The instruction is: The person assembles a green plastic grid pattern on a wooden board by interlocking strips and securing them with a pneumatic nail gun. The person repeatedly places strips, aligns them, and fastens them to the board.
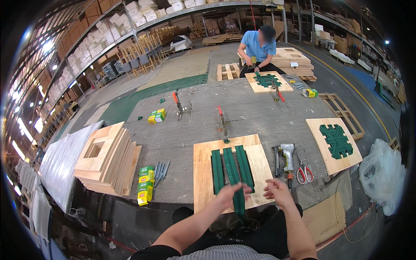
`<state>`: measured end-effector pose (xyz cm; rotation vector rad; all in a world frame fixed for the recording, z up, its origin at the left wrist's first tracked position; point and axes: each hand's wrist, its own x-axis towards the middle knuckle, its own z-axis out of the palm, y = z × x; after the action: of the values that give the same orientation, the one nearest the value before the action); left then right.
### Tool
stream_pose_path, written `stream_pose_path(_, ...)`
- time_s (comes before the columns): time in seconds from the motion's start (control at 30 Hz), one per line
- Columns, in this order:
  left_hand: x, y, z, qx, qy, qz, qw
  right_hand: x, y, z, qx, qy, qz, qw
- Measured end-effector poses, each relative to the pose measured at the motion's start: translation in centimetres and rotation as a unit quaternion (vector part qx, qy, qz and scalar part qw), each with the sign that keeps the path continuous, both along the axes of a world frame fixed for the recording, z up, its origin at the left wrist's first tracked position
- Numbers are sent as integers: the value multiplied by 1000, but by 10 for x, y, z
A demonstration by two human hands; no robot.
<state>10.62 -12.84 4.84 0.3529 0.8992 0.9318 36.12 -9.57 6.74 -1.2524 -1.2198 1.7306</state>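
A square wooden frame [203, 182] lies on the bench in front of me, with several green webbing straps running lengthwise over its opening. The middle strap [232, 167] is longer and hangs past the frame's near edge. My left hand [229, 195] has its fingers closed around this strap, over the near part of the opening. By the frame's right edge, my right hand [278, 193] hovers with loosely curved fingers apart and nothing visible in them. Just beyond the frame's far edge stands a clamp tool with a red handle [220, 113].
Right of the frame lie a nail gun [287, 157] and red-handled scissors [304, 174]. A webbed frame [313, 143] sits farther right. Green-yellow boxes [146, 186] and stacked frames [102, 162] stand left. Across the bench, a co-worker [258, 47] works on another webbed frame [255, 88].
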Motion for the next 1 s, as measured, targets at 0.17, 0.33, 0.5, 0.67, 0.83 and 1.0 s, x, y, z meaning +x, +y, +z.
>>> stream_pose_path(0.17,25,-93,2,-6,-15,-165,986,-58,-19,-29,-184,65,99,976)
stream_pose_path(0.33,23,-150,-25,49,-94,-223,969,-114,-45,-27,-325,220,125,911)
stream_pose_path(0.5,24,-147,-44,128,85,-255,955,-113,-49,-51,-310,205,86,924)
stream_pose_path(0.67,-8,-144,-17,318,636,-280,645,-121,-64,-46,-246,133,34,959)
stream_pose_path(0.83,-27,-133,8,370,718,-120,577,-119,-85,-40,-197,72,16,978)
stream_pose_path(1.0,-28,-102,-4,437,748,-158,475,-118,-113,-49,-176,46,-6,983)
